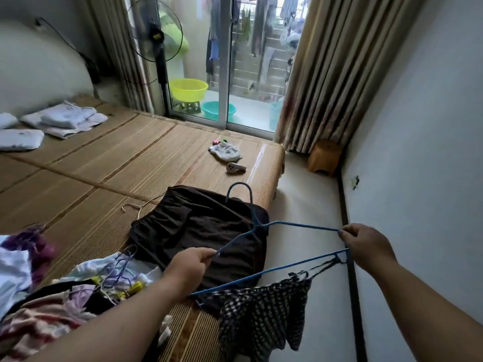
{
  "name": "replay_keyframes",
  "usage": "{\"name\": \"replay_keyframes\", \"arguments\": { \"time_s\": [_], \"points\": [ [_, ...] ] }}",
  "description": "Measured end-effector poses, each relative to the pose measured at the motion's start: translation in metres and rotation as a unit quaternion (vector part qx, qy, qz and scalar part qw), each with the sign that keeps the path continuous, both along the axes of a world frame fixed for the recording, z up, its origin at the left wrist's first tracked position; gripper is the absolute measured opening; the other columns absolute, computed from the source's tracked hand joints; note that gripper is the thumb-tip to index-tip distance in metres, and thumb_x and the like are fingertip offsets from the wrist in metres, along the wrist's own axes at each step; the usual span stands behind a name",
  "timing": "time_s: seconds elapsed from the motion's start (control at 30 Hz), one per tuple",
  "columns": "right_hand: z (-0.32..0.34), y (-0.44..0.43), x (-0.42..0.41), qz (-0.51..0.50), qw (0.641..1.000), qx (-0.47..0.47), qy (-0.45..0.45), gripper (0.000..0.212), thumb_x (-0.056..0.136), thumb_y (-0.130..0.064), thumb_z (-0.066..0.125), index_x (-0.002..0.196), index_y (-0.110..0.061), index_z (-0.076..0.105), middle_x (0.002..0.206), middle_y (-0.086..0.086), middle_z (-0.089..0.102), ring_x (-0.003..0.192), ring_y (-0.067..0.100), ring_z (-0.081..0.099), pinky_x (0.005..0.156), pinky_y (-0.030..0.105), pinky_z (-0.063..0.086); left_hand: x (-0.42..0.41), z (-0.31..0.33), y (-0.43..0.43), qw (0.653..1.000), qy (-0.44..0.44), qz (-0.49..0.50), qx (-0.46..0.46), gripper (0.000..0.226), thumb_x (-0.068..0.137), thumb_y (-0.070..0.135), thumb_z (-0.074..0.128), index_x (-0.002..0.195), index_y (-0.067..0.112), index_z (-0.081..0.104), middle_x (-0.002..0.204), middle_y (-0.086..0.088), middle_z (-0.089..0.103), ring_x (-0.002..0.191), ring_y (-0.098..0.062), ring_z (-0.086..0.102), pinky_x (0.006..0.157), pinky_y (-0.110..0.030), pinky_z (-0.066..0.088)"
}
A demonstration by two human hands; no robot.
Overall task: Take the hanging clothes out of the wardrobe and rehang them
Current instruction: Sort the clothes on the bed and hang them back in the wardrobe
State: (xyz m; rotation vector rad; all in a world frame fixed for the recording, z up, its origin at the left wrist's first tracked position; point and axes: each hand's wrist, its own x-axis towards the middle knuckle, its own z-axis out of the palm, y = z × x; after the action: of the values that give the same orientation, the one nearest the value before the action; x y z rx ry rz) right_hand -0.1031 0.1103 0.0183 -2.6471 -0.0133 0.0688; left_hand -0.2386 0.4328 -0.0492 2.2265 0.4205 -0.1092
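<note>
Clothes (49,299) lie in a heap on the bed's lower left corner, striped, purple and white pieces tangled with thin hangers and yellow clips. Farther back on the left, folded bedding (65,118) sits on the mat (104,158) near the headboard. A bare wire hanger (136,207) lies on the mat just left of a brown garment (198,231), which is spread flat near the bed's edge.

The left hand (188,267) is above the brown garment, its fingers curled and pinching the left arm of a blue hanger (300,225). The hanger is held in the air over the bed edge and floor, tilted, its hook pointing away from the person. A checked top (261,309) dangles below the hanger's bottom bar, a thin strap caught at the hanger's right end. The right hand (366,246) pinches that right end between thumb and fingers.

Beyond, a white cloth (226,151) rests on the mat, a fan (156,35) and a yellow basin (188,88) stand by the glass door, and a stool (324,158) sits below the curtain (326,74).
</note>
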Motion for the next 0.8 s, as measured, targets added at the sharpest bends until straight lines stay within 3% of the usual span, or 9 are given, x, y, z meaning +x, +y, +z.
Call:
{"name": "replay_keyframes", "arguments": {
  "time_s": [0.1, 0.2, 0.3, 0.4, 0.47, 0.57, 0.7, 0.8],
  "points": [
    [0.004, 0.040, 0.057, 0.027, 1.000, -0.008, 0.001, 0.027, 0.093, -0.029, 0.052, 0.108, -0.013, 0.068, 0.104, 0.012, 0.068, 0.094, 0.030, 0.059, 0.072, 0.029, 0.041, 0.039, 0.007, 0.035, 1.000, 0.005, 0.027, -0.006, 0.024, 0.092, 0.016, 0.055, 0.104, 0.026, 0.072, 0.087, 0.011, 0.068, 0.088, -0.010, 0.062, 0.072, -0.023, 0.043],
    [0.010, 0.082, 0.106, 0.064, 0.998, -0.010, -0.003, 0.027, 0.094, -0.028, 0.051, 0.109, -0.014, 0.068, 0.101, 0.011, 0.068, 0.089, 0.028, 0.058, 0.074, 0.033, 0.046, 0.065, 0.012, 0.065, 0.998, 0.009, 0.056, -0.015, 0.027, 0.093, 0.017, 0.053, 0.097, 0.036, 0.071, 0.079, 0.018, 0.064, 0.081, -0.004, 0.059, 0.065, -0.012, 0.040],
    [0.010, 0.133, 0.160, 0.113, 0.993, -0.017, -0.011, 0.029, 0.094, -0.028, 0.052, 0.115, -0.014, 0.066, 0.107, 0.010, 0.068, 0.090, 0.025, 0.058, 0.068, 0.030, 0.046, 0.085, 0.004, 0.094, 0.995, 0.018, 0.100, -0.023, 0.023, 0.095, 0.023, 0.052, 0.102, 0.036, 0.069, 0.103, 0.010, 0.069, 0.103, -0.012, 0.061, 0.080, -0.023, 0.044],
    [-0.001, 0.189, 0.212, 0.161, 0.987, -0.003, 0.020, 0.030, 0.092, -0.028, 0.056, 0.117, -0.015, 0.064, 0.114, 0.010, 0.066, 0.093, 0.025, 0.059, 0.068, 0.026, 0.042, 0.104, -0.011, 0.119, 0.986, 0.049, 0.160, 0.018, 0.027, 0.096, 0.026, 0.050, 0.117, 0.026, 0.066, 0.116, 0.003, 0.068, 0.110, -0.017, 0.059, 0.079, -0.023, 0.041],
    [-0.016, 0.229, 0.250, 0.192, 0.980, 0.017, 0.049, 0.031, 0.090, -0.030, 0.060, 0.118, -0.018, 0.064, 0.115, 0.010, 0.066, 0.092, 0.024, 0.059, 0.073, 0.028, 0.045, 0.122, -0.021, 0.138, 0.976, 0.066, 0.205, 0.025, 0.028, 0.096, 0.023, 0.050, 0.119, 0.026, 0.065, 0.119, 0.002, 0.067, 0.110, -0.017, 0.059, 0.076, -0.023, 0.040],
    [-0.044, 0.290, 0.303, 0.246, 0.967, 0.015, 0.070, 0.032, 0.090, -0.031, 0.060, 0.120, -0.020, 0.063, 0.112, 0.010, 0.068, 0.082, 0.018, 0.055, 0.065, 0.025, 0.040, 0.156, -0.042, 0.168, 0.959, 0.095, 0.263, 0.044, 0.029, 0.096, 0.019, 0.050, 0.121, 0.023, 0.064, 0.123, 0.001, 0.064, 0.113, -0.019, 0.057, 0.082, -0.025, 0.042],
    [-0.098, 0.378, 0.372, 0.313, 0.941, 0.014, 0.129, 0.036, 0.089, -0.032, 0.061, 0.122, -0.020, 0.062, 0.112, 0.012, 0.068, 0.092, 0.024, 0.061, 0.078, 0.030, 0.045, 0.201, -0.077, 0.213, 0.927, 0.142, 0.344, 0.044, 0.031, 0.096, 0.015, 0.048, 0.123, 0.021, 0.062, 0.122, -0.003, 0.064, 0.113, -0.021, 0.057, 0.080, -0.022, 0.040],
    [-0.143, 0.439, 0.408, 0.359, 0.919, -0.005, 0.165, 0.039, 0.089, -0.030, 0.060, 0.127, -0.020, 0.058, 0.118, 0.012, 0.065, 0.103, 0.028, 0.061, 0.084, 0.030, 0.044, 0.223, -0.114, 0.253, 0.903, 0.194, 0.379, 0.057, 0.029, 0.095, 0.016, 0.047, 0.112, 0.027, 0.067, 0.106, -0.001, 0.069, 0.101, -0.023, 0.060, 0.080, -0.028, 0.045]
  ]
}}
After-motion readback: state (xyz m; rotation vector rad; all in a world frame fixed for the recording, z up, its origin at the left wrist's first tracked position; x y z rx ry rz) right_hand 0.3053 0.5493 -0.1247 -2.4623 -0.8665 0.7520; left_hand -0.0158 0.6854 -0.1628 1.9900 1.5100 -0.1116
